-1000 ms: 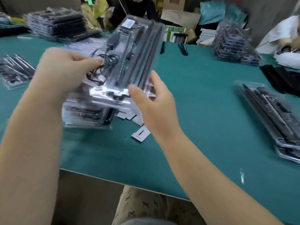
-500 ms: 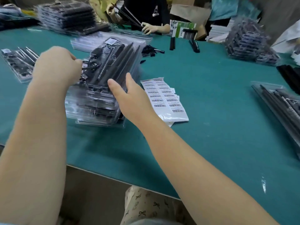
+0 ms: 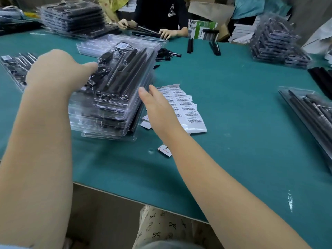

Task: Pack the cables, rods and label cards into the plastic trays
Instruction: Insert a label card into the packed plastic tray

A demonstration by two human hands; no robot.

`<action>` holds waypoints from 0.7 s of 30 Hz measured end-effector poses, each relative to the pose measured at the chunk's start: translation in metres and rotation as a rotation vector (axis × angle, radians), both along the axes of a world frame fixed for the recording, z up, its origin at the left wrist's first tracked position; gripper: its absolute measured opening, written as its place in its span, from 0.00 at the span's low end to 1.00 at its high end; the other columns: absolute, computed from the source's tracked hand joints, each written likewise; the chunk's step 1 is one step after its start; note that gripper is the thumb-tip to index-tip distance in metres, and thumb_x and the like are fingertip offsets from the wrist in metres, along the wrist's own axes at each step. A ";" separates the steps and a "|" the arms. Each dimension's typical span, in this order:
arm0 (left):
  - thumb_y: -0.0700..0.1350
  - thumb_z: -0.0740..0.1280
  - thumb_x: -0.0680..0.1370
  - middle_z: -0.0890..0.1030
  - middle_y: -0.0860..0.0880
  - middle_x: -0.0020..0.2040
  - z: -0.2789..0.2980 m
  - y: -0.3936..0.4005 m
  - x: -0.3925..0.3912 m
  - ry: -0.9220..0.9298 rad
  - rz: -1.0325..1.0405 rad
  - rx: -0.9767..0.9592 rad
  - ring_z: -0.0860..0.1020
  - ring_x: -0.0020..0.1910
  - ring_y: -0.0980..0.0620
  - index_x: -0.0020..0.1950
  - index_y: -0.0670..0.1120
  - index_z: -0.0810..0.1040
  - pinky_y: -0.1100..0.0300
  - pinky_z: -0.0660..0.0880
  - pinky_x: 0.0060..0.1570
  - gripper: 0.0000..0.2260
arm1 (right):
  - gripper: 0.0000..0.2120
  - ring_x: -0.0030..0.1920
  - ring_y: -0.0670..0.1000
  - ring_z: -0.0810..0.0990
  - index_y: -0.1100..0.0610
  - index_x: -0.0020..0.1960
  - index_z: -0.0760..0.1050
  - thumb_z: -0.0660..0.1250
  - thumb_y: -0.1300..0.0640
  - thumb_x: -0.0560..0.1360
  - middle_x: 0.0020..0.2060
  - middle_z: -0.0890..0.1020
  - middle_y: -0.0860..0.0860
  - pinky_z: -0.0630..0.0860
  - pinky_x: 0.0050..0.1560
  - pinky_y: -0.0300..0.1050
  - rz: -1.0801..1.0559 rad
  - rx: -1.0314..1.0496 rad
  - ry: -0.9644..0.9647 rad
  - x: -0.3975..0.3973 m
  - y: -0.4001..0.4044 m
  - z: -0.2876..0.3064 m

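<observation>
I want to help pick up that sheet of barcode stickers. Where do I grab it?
Pinch the sticker sheet at its near right corner, coming from the right. It lies flat on the green table, and that corner is bare, away from the tray stack.

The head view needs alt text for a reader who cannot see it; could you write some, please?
A person's left hand rests on the top packed tray of a stack on a green table, while the open right hand hovers beside it over barcode label sheets.

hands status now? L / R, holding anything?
Left hand: thumb on the top packed tray of the stack; fingers hidden, so grip cannot be told.
Right hand: open, fingers straight, holding nothing, beside the stack over the barcode label sheet.
</observation>
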State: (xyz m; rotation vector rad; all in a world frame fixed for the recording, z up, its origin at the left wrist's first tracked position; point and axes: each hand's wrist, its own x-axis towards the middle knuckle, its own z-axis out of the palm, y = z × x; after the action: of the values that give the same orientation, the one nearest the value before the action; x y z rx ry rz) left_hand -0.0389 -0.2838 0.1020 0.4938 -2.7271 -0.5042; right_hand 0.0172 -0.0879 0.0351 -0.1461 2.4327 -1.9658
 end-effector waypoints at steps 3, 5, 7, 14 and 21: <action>0.66 0.61 0.74 0.80 0.40 0.42 0.002 0.001 0.000 -0.024 -0.017 -0.011 0.75 0.43 0.40 0.47 0.39 0.80 0.51 0.71 0.44 0.30 | 0.33 0.74 0.46 0.58 0.49 0.77 0.54 0.59 0.39 0.77 0.75 0.60 0.46 0.58 0.73 0.53 0.012 -0.012 0.010 0.001 -0.002 0.001; 0.64 0.62 0.74 0.80 0.40 0.43 0.004 0.002 0.003 0.004 -0.013 -0.010 0.75 0.43 0.40 0.46 0.38 0.79 0.51 0.70 0.45 0.27 | 0.34 0.74 0.47 0.59 0.48 0.77 0.53 0.60 0.39 0.76 0.75 0.59 0.46 0.59 0.71 0.51 0.004 -0.049 0.006 0.001 -0.002 0.001; 0.60 0.62 0.74 0.78 0.39 0.46 0.007 0.009 0.009 0.101 -0.028 -0.035 0.73 0.44 0.40 0.47 0.41 0.76 0.50 0.68 0.46 0.21 | 0.33 0.73 0.46 0.60 0.48 0.77 0.52 0.59 0.39 0.77 0.75 0.59 0.45 0.59 0.67 0.45 -0.018 -0.090 0.006 0.000 0.003 0.002; 0.52 0.60 0.76 0.81 0.48 0.55 0.013 0.107 0.042 0.413 -0.506 0.025 0.77 0.53 0.49 0.59 0.47 0.78 0.54 0.73 0.55 0.17 | 0.27 0.71 0.46 0.63 0.51 0.75 0.60 0.58 0.44 0.78 0.73 0.65 0.46 0.60 0.66 0.43 -0.208 -0.008 0.036 -0.004 0.057 0.003; 0.49 0.66 0.75 0.80 0.56 0.43 -0.044 0.231 0.052 -0.107 -0.862 0.531 0.78 0.41 0.57 0.48 0.51 0.79 0.63 0.74 0.41 0.05 | 0.21 0.55 0.46 0.72 0.50 0.68 0.70 0.65 0.49 0.76 0.66 0.72 0.51 0.65 0.49 0.41 -0.474 0.400 0.010 0.013 0.209 0.011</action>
State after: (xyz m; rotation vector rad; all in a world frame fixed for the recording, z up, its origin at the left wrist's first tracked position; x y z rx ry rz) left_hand 0.0134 -0.0526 0.0577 -0.6162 -2.7733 -1.4526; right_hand 0.0305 0.1215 0.0457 0.4642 3.0138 -1.5377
